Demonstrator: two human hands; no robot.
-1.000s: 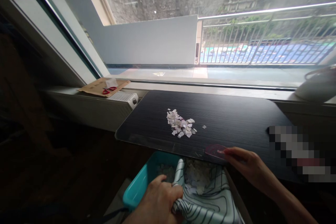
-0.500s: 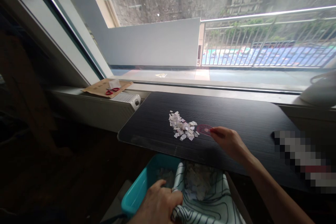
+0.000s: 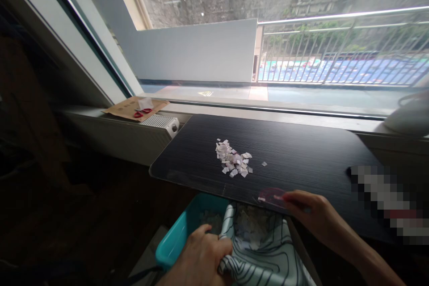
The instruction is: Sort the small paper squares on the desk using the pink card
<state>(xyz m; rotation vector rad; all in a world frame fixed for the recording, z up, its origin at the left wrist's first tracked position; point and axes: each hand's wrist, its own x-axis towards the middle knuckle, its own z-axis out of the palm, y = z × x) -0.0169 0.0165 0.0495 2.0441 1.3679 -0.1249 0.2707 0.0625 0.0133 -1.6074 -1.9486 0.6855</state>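
At the near edge of the worktop: the right hand (image 3: 311,216) pinches a thin, translucent pink disc (image 3: 272,195) between thumb and fingertips; the disc lies flat against the dark surface just above the fabric below.
Left hand: the left hand (image 3: 201,257) is closed in a fist around a bunched fold of the striped cloth (image 3: 268,259), low in the view beside the teal bin.
Striped cloth: pale with dark curved lines, draped over the right part of the teal bin (image 3: 176,241) and sagging into a hollow; small paper bits lie inside that hollow.
Teal bin: below the front edge of the worktop, its left wall and corner bare; more paper bits show dimly inside.
Paper scraps (image 3: 233,161): a small heap of white and pale purple cut pieces near the middle of the worktop, well apart from both hands; one stray piece lies just to its right.
Worktop (image 3: 301,147): black, wood-grained, rounded corners, set against the window sill.
Sill, left: a flat piece of cardboard (image 3: 134,108) carries red-handled scissors (image 3: 140,112); a white vented device (image 3: 161,123) sits just beside it.
Sill, far right: a pale rounded vessel (image 3: 410,116), partly cut off by the frame.
Right side of worktop: a blurred patch hides what lies there.
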